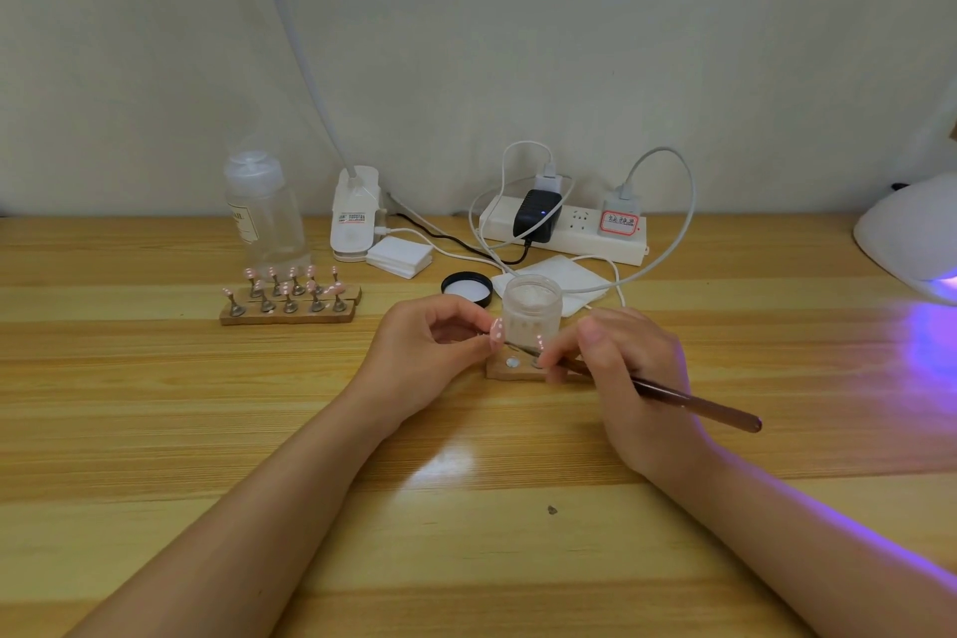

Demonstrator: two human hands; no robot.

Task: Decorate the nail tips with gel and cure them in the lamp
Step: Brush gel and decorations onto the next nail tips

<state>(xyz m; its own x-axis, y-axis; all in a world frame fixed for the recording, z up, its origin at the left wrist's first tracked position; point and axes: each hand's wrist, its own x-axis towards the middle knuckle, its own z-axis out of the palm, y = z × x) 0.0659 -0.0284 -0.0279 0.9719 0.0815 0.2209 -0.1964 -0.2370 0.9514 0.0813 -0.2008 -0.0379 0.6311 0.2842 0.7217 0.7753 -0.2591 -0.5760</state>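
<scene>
Now we pinch a pink tip (pixel 496 331) in our left hand (pixel 430 352), just above the wood base (pixel 510 370); right hand (pixel 629 378) grips the brush (pixel 689 402) w/ its point at the tip. Light, slippery, prob. brittle, so hold by the edges, soft touch.

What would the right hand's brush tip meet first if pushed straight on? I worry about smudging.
Probably the pink nail tip pinched in the left hand: the brush in the right hand points left at it, though depth is unclear.
</scene>
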